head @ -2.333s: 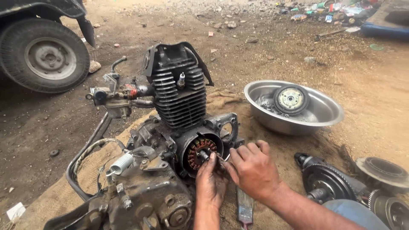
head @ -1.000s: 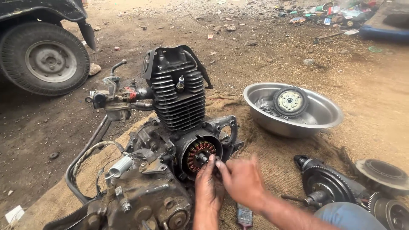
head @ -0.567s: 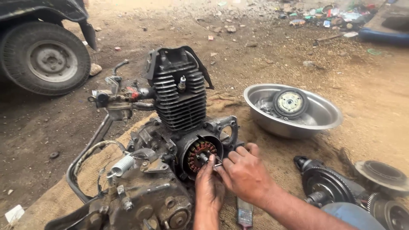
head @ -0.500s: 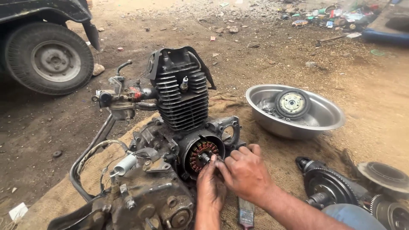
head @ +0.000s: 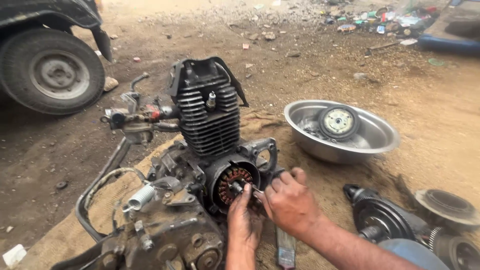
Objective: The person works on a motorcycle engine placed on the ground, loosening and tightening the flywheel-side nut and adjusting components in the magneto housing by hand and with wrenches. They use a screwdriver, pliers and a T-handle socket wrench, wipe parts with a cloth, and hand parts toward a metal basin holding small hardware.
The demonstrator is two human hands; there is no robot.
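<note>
both forearms are bare, no sleeves, no gloves and no watch. the left hand (head: 244, 225) and right hand (head: 290, 202) look dirty with grease (dark smears on fingers). light blue trousers cover one knee (head: 407, 252).

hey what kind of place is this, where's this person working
Most likely an open-air roadside repair yard. A motorcycle engine sits on sacking over bare dirt, a vehicle wheel stands close by, and a metal basin holds removed parts. Both hands work at the engine's exposed copper coil ring.
</note>
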